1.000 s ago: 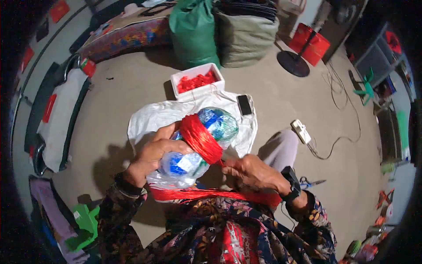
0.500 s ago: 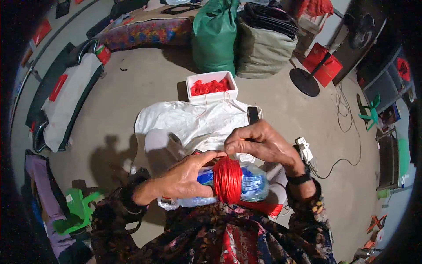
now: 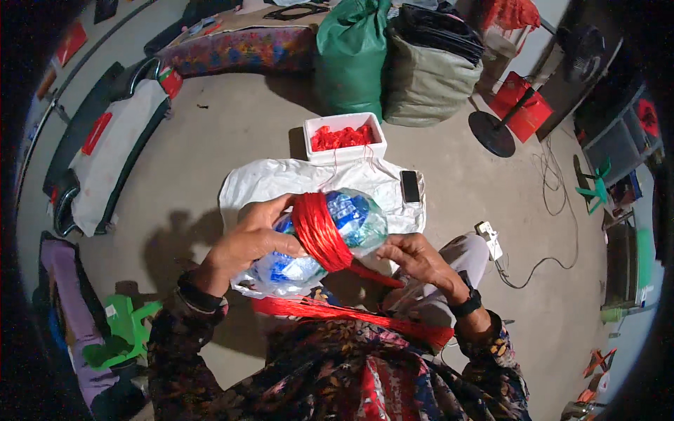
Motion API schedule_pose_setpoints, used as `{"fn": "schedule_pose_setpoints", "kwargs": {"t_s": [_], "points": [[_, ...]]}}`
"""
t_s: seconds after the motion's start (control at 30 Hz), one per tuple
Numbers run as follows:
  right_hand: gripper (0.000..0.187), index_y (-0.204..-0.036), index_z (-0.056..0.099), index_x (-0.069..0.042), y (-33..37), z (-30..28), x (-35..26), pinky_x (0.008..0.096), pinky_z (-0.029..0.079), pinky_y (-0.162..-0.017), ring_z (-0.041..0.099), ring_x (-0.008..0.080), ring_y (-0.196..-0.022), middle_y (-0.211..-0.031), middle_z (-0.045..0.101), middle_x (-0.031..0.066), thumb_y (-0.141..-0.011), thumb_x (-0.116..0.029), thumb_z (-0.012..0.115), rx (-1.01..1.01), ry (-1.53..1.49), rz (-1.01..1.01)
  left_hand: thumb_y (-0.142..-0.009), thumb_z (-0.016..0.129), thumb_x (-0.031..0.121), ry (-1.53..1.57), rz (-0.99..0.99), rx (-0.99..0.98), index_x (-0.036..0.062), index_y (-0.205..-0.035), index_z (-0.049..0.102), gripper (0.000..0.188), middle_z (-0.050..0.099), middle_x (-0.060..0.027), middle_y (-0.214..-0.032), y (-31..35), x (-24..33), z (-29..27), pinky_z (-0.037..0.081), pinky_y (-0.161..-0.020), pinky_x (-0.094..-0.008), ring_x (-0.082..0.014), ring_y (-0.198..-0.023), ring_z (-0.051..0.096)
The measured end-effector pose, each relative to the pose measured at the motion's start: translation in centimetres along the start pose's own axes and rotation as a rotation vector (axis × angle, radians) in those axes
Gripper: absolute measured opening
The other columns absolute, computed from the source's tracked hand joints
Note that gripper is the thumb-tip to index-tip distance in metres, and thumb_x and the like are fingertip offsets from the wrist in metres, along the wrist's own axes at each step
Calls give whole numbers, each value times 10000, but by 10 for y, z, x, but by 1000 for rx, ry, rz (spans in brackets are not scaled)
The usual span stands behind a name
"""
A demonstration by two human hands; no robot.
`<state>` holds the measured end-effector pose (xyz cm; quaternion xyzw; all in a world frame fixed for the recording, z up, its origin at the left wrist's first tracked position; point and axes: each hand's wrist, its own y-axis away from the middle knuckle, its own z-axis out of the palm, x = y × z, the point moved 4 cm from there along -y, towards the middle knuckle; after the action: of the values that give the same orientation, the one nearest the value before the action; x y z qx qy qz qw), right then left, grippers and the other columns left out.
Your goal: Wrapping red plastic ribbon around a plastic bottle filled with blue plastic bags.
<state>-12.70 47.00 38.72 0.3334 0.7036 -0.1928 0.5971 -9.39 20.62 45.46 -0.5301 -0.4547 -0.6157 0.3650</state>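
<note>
My left hand point(image 3: 246, 242) grips a plump clear-plastic bundle point(image 3: 354, 217) with blue and green inside, holding it tilted over my lap. Many turns of shiny red cord point(image 3: 319, 231) wrap round its middle. Close by the bundle's right end is my right hand point(image 3: 420, 261), thumb and fingers pinched together; what they hold, if anything, is too small to make out. A red strand band point(image 3: 379, 276) slants from under the bundle to below my right hand. More red cord point(image 3: 351, 317) lies stretched across my lap.
Ahead, a white foam box point(image 3: 344, 152) of red strands stands by a white cloth point(image 3: 263, 184), with a phone point(image 3: 410, 186) on the cloth. Farther off are green point(image 3: 351, 67) and beige sacks point(image 3: 425, 88). A power strip point(image 3: 489, 241) with cable lies right; a green stool point(image 3: 126, 333) stands left.
The bundle has been raised away from my lap and tilted, its right end higher. My right hand has moved down from above the red winding to beside the bundle's right end.
</note>
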Motion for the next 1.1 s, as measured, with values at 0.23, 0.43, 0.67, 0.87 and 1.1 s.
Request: {"fn": "schedule_pose_setpoints", "kwargs": {"t_s": [0.23, 0.43, 0.67, 0.87, 1.1], "points": [[256, -935, 671, -17, 0, -9, -9, 241, 394, -617, 466, 56, -693, -758, 575, -43, -990, -252, 583, 291, -100, 17, -621, 806, 67, -128, -3, 42, 0, -1364, 459, 823, 556, -80, -1305, 3, -16, 4, 317, -1114, -339, -184, -1256, 477], [220, -920, 654, -7, 1, 2, -30, 224, 405, -621, 490, 55, -705, -765, 569, -44, -973, -216, 612, 416, -149, -66, -683, 802, 140, -437, 70, 53, -3, -1379, 430, 802, 571, -128, -1274, 19, -19, 14, 363, -1076, -353, -214, -1208, 527], [152, -984, 655, 1, 18, 46, -53, 308, 480, -650, 614, 203, -709, -828, 618, 105, -912, -132, 665, 335, 134, -207, -729, 773, 158, -395, 13, 311, 9, -1367, 440, 735, 609, -146, -1200, 41, -54, 36, 406, -1018, -337, -205, -1134, 561], [175, -1038, 664, 11, 11, 71, -44, 315, 489, -599, 626, 236, -676, -775, 611, 131, -871, -38, 674, 412, 405, -340, -742, 713, 131, -470, 17, 450, 9, -1377, 437, 703, 595, -170, -1186, 48, -100, 58, 420, -989, -365, -225, -1066, 575], [397, -1184, 641, -22, 12, 82, -18, 376, 510, -689, 635, 304, -827, -890, 596, 150, -791, 25, 671, 371, 441, -264, -701, 752, 164, -993, 26, 561, 21, -1378, 443, 758, 535, -287, -1271, 61, -76, 78, 366, -1040, -499, -455, -1180, 507]]}}
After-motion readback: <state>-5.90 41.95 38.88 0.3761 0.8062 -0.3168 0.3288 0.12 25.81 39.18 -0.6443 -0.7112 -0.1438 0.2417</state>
